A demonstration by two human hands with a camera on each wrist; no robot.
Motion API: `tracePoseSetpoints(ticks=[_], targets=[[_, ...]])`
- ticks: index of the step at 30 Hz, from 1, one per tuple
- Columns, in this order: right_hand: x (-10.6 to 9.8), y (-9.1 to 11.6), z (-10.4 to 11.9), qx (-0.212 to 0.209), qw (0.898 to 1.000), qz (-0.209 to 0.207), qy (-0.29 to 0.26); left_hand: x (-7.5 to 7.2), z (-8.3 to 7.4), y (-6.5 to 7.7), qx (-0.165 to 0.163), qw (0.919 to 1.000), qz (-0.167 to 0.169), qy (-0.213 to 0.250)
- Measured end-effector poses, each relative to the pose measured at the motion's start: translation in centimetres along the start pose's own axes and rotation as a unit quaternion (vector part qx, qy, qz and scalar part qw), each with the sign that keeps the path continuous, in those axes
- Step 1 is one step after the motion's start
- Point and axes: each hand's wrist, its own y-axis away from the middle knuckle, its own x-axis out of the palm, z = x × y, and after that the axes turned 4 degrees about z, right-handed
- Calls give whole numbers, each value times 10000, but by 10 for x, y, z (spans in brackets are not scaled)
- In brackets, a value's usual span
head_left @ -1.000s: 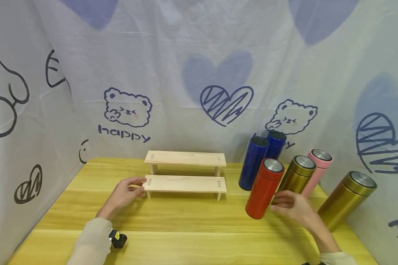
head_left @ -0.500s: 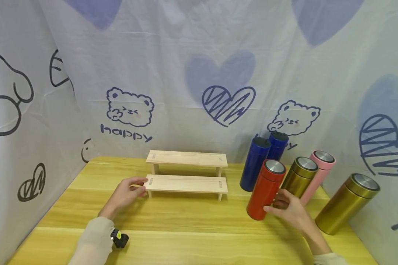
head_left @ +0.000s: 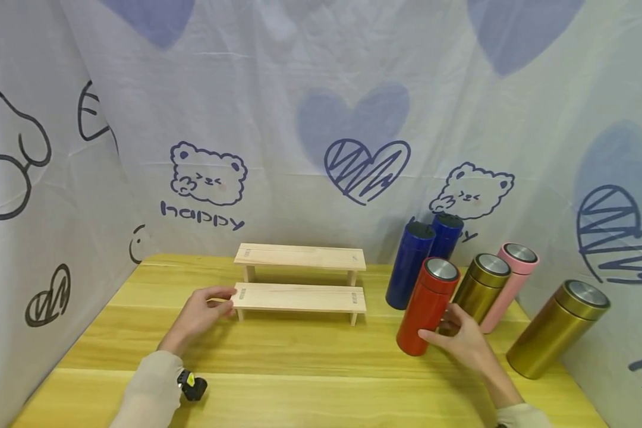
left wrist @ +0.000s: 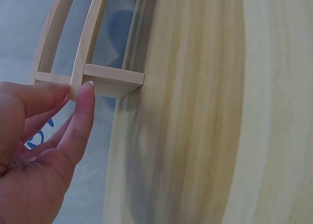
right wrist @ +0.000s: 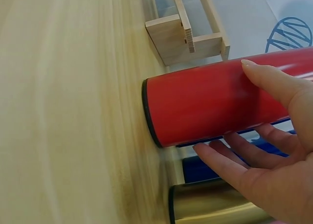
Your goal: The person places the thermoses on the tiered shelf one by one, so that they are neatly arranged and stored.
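A two-step wooden stand (head_left: pixel 299 296) sits on the table, and my left hand (head_left: pixel 203 312) pinches the left end of its lower board between thumb and fingertips. In the left wrist view the thumb (left wrist: pixel 46 98) lies on one face of that board. A red thermos (head_left: pixel 427 306) with a steel-topped lid stands upright to the right of the stand. My right hand (head_left: pixel 462 339) holds it low on its right side. In the right wrist view the thumb (right wrist: pixel 274 82) presses on the red wall and the fingertips lie along the opposite side.
Two blue thermoses (head_left: pixel 409 264) stand behind the red one. A gold thermos (head_left: pixel 481 285) and a pink thermos (head_left: pixel 508 291) are just right of it, and another gold thermos (head_left: pixel 556 330) stands farther right. A printed cloth (head_left: pixel 278 148) hangs behind the table (head_left: pixel 278 398).
My right hand has moved left from beside the front gold thermos to the red thermos, and its thumb now lies on it. The left hand keeps its place on the stand.
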Motion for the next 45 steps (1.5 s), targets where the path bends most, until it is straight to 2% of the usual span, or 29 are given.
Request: tracePoseSetpoints(ticks=[16, 29, 37, 45], targets=[[3, -3, -7, 214, 9996, 62, -179, 0, -2, -1, -27, 9999, -8, 104], [6, -3, -7, -138, 9995, -251, -96, -1, -2, 0, 48, 9999, 32, 90], [7, -2, -7, -249, 9993, -269, -103, -1, 0, -1, -74, 9999, -27, 133], [8, -1, -3, -362, 9989, -259, -121, -1, -1, -1, -48, 9999, -26, 113]])
